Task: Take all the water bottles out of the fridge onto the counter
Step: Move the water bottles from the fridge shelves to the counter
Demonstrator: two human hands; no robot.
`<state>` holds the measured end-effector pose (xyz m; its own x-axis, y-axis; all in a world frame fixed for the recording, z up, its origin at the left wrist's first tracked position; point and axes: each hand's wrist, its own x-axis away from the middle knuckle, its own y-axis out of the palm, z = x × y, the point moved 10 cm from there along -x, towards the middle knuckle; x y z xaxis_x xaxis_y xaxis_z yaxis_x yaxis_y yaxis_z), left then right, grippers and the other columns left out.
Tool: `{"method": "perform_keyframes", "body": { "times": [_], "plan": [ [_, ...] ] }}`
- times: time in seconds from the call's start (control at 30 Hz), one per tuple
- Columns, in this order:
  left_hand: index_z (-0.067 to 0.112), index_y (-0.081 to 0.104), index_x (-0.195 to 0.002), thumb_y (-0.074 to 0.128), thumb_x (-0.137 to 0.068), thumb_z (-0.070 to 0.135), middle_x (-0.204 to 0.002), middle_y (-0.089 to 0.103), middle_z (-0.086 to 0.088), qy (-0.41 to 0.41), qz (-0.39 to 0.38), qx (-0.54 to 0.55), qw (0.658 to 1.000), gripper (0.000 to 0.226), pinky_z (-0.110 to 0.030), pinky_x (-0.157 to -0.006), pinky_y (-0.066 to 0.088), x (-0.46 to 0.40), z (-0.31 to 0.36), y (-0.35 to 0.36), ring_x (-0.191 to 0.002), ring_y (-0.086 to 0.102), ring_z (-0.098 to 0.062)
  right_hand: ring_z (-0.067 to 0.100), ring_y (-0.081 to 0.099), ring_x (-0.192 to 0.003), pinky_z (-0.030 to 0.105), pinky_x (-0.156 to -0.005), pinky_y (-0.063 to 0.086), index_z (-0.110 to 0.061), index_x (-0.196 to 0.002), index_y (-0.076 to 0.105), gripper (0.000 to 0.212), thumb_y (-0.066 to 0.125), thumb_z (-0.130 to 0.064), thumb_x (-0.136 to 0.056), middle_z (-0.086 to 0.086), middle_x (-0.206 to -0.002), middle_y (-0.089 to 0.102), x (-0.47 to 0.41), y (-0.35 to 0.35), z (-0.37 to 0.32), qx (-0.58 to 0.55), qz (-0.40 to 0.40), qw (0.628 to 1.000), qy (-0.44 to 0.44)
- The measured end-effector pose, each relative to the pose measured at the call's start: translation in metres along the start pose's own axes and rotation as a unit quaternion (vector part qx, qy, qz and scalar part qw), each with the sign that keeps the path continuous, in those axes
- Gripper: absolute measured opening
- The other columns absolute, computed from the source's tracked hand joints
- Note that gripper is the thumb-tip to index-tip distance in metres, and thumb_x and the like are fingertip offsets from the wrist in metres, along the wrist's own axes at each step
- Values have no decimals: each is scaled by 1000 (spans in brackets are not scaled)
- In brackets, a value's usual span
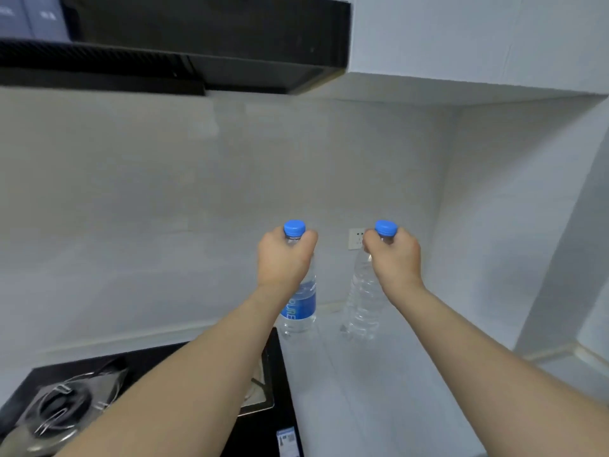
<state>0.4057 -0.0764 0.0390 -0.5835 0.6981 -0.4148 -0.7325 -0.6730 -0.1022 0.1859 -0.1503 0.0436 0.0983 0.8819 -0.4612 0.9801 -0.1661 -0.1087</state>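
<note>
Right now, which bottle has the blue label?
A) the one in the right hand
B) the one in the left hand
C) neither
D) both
B: the bottle in the left hand shows a blue label on its lower body, while the bottle in the right hand is bare clear plastic; both have blue caps.

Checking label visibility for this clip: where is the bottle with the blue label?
In the head view, the labelled bottle stands centre on the counter, gripped at its neck by the left hand, just right of the stove.
</note>
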Motion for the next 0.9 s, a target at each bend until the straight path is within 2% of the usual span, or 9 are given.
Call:
{"method": "perform_keyframes", "body": {
  "times": [0.07,0.2,0.27,0.37,0.53,0.63,0.73,0.9],
  "plan": [
    [5,45,-64,59,-75,21,-57,44,-5,-12,26,-11,1000,24,-27,-52,34,0,-10,-32,-53,36,-16,11,31,-48,16,-40,27,11,-76,49,28,59,-14,-80,3,-61,39,9,33,-3,-15,-31,999,2],
    [-4,51,-70,57,-71,28,-64,58,-20,-17,74,-27,997,33,-29,-55,39,-1,-21,-101,-54,42,-16,14,32,-51,19,-41,29,11,-78,50,27,58,-14,-80,3,-61,40,31,97,-23,-47,-86,995,-3],
    [3,52,-62,58,-76,22,-55,58,-9,-15,91,-42,995,25,-27,-55,40,-3,-23,-136,-51,44,-15,15,32,-51,22,-45,31,10,-76,48,27,59,-15,-79,1,-58,39,45,127,-35,-59,-106,993,-5],
    [12,46,-53,58,-77,19,-45,50,8,-16,125,-68,990,28,-26,-54,39,-4,-26,-194,-49,42,-15,17,32,-53,26,-51,31,10,-75,46,29,59,-16,-79,0,-57,37,69,173,-53,-84,-139,987,-1],
    [-3,46,-67,54,-66,32,-56,44,-4,-7,164,-101,981,35,-30,-54,36,-6,-34,-291,-54,37,-18,17,41,-55,28,-55,36,10,-79,53,30,59,-20,-80,3,-61,48,117,249,-87,-102,-187,977,-8],
    [-4,47,-68,56,-70,29,-56,44,-4,-7,183,-118,976,34,-29,-52,36,-6,-38,-351,-52,37,-17,18,40,-54,29,-53,37,10,-80,52,32,58,-21,-79,3,-61,47,150,297,-109,-123,-215,969,-2],
    [-5,49,-70,58,-74,25,-56,47,-4,-15,204,-132,970,31,-28,-52,37,-5,-44,-405,-51,39,-16,16,38,-55,24,-51,34,9,-78,53,30,59,-21,-80,3,-61,46,179,335,-132,-119,-232,965,-17],
    [-2,50,-68,56,-68,30,-57,54,-7,-17,231,-120,965,33,-33,-56,43,3,-53,-502,-54,48,-18,16,42,-56,27,-55,36,5,-78,57,37,57,-32,-75,3,-64,52,239,407,-171,-144,-263,954,-24]
  ]
}}
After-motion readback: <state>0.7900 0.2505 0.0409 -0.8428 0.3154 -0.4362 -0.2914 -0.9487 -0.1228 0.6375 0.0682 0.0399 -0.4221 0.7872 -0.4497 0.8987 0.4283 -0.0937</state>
